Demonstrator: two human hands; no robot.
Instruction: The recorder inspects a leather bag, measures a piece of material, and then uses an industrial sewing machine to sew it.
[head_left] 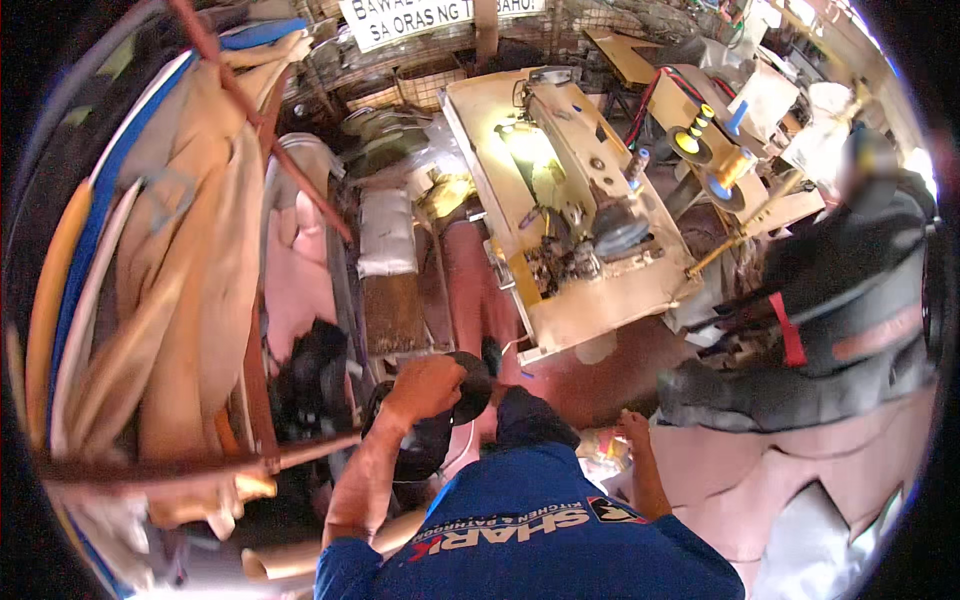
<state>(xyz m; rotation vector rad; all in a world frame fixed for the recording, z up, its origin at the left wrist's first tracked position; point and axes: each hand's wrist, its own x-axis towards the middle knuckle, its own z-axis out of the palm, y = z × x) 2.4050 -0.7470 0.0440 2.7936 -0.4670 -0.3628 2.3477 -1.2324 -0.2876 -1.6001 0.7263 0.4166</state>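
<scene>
My left hand is closed, its fingers curled round the edge of a dark, rounded piece of material. A black, bulky item hangs or lies just below my left wrist; I cannot tell whether the two are joined. Lower right, my right hand is beside my body, close to a crumpled yellow and red packet. Its fingers are small and blurred, so what they do is unclear. Ahead stands a sewing machine on a pale table, its lamp lit.
Tan sheets of material drape over a rack with rusty metal bars on the left. A white wrapped bundle lies beyond my left hand. Thread spools stand past the machine. A person in dark clothing is at the right, above large pinkish sheets.
</scene>
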